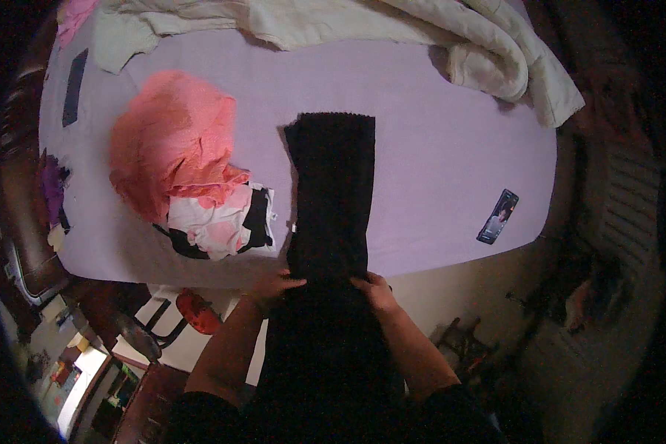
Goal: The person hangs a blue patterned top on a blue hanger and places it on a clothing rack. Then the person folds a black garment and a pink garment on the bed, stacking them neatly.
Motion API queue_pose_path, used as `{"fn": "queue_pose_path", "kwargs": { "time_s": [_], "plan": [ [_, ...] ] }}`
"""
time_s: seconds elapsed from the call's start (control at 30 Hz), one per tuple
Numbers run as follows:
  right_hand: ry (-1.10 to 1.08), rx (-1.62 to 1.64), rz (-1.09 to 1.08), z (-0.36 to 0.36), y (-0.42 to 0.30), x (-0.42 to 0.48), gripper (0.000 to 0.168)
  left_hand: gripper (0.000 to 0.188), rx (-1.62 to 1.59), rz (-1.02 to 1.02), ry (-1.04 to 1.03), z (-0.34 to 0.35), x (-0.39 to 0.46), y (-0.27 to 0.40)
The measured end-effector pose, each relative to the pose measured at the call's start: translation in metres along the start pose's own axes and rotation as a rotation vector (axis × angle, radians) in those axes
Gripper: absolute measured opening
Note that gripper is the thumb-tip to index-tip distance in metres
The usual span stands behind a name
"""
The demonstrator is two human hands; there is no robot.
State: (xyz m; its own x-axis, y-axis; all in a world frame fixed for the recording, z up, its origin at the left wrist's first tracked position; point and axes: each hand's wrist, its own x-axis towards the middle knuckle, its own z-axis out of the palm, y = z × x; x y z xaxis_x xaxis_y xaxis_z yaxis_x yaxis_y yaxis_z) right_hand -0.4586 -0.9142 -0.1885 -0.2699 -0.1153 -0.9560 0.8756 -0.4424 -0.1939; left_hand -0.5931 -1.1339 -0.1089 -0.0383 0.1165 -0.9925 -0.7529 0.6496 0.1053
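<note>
A black folded garment (pixel 333 188) lies lengthwise on the lavender bed sheet (pixel 422 166), its far edge finely scalloped. My left hand (pixel 277 286) holds its near left corner at the bed's front edge. On the opposite corner, my right hand (pixel 374 289) pinches the cloth between thumb and fingers. Below my hands, the garment's dark cloth merges with my dark clothing, so its near end cannot be told apart. To its left lie a crumpled coral-pink cloth (pixel 172 139) and a small heap of white, pink and black clothes (pixel 216 227).
A cream blanket (pixel 333 22) is bunched along the far side. A smartphone (pixel 498 216) with its screen lit lies at the right. A dark flat strip (pixel 75 89) and a purple cloth (pixel 53 186) sit at the left edge. A red object (pixel 198 311) is below the bed.
</note>
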Motion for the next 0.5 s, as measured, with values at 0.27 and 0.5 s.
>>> {"fn": "queue_pose_path", "kwargs": {
  "time_s": [0.27,0.5],
  "plan": [
    [0.086,0.034,0.084,-0.007,-0.011,-0.024,0.041,0.043,-0.658,0.293,-0.369,0.007,0.059,-0.082],
    [-0.278,0.287,0.023,0.009,-0.100,-0.036,0.050,0.035,-0.928,0.839,-0.374,-0.013,0.023,-0.003]
  ]
}}
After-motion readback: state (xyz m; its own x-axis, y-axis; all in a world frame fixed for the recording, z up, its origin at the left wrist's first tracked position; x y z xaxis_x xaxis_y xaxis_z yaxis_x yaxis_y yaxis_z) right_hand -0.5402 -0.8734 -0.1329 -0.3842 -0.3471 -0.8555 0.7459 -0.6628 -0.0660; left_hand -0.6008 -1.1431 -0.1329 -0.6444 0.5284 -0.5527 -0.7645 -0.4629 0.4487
